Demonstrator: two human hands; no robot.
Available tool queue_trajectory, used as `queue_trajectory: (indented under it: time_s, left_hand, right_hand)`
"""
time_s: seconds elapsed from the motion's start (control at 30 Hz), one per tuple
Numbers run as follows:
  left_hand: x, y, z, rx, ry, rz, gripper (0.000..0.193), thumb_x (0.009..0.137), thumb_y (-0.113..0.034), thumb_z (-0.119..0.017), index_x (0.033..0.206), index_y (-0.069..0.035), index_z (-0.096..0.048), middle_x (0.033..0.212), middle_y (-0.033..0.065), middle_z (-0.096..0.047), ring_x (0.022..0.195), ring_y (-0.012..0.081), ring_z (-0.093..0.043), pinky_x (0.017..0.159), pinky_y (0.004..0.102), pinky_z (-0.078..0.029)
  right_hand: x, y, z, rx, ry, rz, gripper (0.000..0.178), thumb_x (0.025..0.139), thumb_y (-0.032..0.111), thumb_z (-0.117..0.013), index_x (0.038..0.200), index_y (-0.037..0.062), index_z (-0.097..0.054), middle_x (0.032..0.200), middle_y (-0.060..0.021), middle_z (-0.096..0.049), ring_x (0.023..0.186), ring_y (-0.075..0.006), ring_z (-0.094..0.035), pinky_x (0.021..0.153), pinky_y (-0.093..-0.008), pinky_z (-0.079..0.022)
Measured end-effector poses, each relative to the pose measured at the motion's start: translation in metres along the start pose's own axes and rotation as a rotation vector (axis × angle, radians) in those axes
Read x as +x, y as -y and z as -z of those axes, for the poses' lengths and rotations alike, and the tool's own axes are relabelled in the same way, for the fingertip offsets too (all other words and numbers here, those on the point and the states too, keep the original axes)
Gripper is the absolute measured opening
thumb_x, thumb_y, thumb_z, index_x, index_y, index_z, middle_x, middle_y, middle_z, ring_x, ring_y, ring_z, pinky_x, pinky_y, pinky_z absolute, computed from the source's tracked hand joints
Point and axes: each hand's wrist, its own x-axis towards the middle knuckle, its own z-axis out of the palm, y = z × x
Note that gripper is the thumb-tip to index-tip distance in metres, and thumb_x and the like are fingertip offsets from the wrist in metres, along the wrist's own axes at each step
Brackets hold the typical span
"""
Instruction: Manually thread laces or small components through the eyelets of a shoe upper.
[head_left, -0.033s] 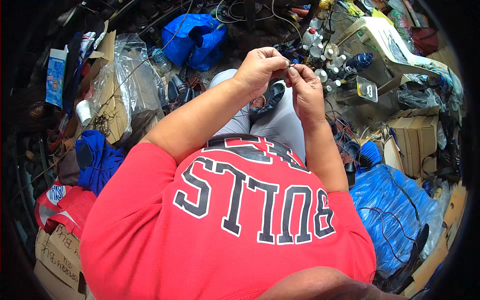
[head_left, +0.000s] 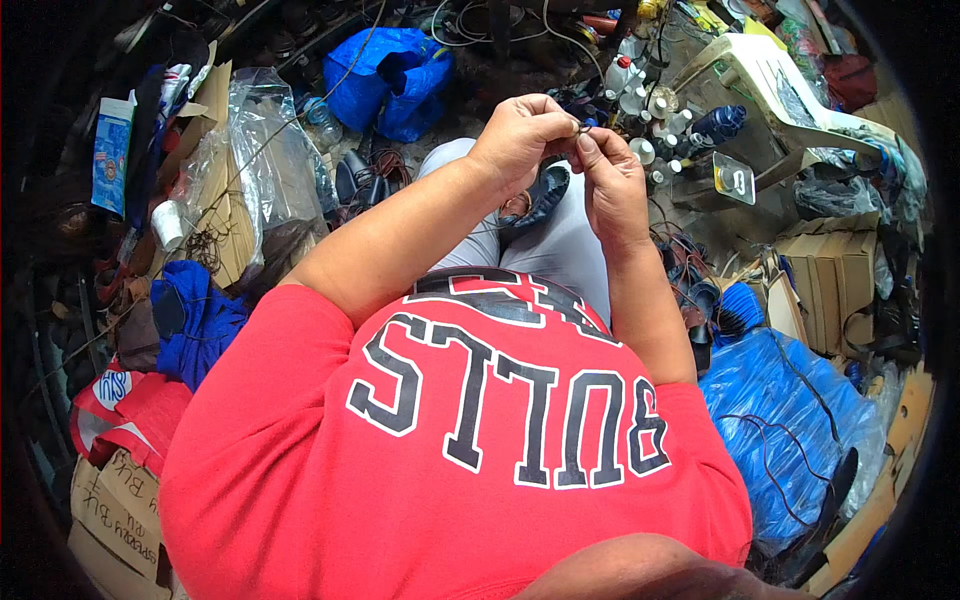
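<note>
Left hand (head_left: 525, 145) and right hand (head_left: 612, 185) pinch a small dark item (head_left: 584, 129). Bottles (head_left: 633, 102) stand beyond; blue bag (head_left: 412, 92): contents indiscernible.

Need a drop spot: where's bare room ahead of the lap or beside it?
Floor patch between bottles and cartons looks mostly bare; a darker floor strip between blue bag and bottles may pass a hand. Crowded: the left, with clear plastic and blue cloth; the right, with blue sheeting near the cartons.
</note>
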Motion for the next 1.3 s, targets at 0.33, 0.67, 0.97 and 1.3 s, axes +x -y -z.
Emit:
queue_trajectory:
  time_s: [0.33, 0.67, 0.97, 1.3]
  left_hand:
    - [0.005, 0.005, 0.009, -0.064, 0.027, 0.006, 0.01, 0.08, -0.01, -0.058, 0.083, 0.0, -0.058, 0.076, 0.0104, -0.058, 0.072, 0.0206, -0.059, 0.069, 0.0339, -0.05]
    - [-0.008, -0.023, 0.005, 0.403, -0.056, -0.138, 0.019, 0.077, -0.018, -0.066, 0.091, -0.005, -0.065, 0.078, 0.0019, -0.063, 0.069, 0.0069, -0.055, 0.061, 0.0192, -0.038]
    - [-0.011, -0.024, 0.002, 0.4, -0.043, -0.085, 0.016, 0.072, -0.012, -0.069, 0.084, -0.002, -0.065, 0.076, 0.0051, -0.063, 0.069, 0.0097, -0.056, 0.066, 0.0222, -0.043]
    - [-0.011, -0.023, 0.004, 0.414, -0.059, -0.068, 0.013, 0.073, -0.008, -0.066, 0.084, 0.0, -0.064, 0.077, 0.0062, -0.063, 0.07, 0.0105, -0.056, 0.068, 0.023, -0.045]
  right_hand:
    - [0.01, 0.009, 0.01, -0.255, 0.007, 0.114, 0.009, 0.083, 0.009, -0.058, 0.087, 0.0015, -0.061, 0.075, 0.0001, -0.059, 0.066, -0.0069, -0.051, 0.062, -0.0195, -0.04]
    - [0.003, 0.046, -0.008, -1.212, -0.069, 0.614, 0.007, 0.072, 0.013, -0.065, 0.074, 0.0054, -0.064, 0.064, -0.0065, -0.061, 0.056, -0.0191, -0.055, 0.06, -0.029, -0.041]
    - [0.0, 0.047, -0.015, -1.307, -0.038, 0.685, 0.006, 0.072, 0.013, -0.064, 0.072, 0.0072, -0.063, 0.063, -0.0062, -0.06, 0.056, -0.0212, -0.056, 0.061, -0.031, -0.04]
    - [-0.002, 0.043, -0.019, -1.163, -0.088, 0.532, 0.008, 0.072, 0.014, -0.064, 0.072, 0.0057, -0.064, 0.063, -0.0072, -0.06, 0.056, -0.023, -0.056, 0.06, -0.0315, -0.041]
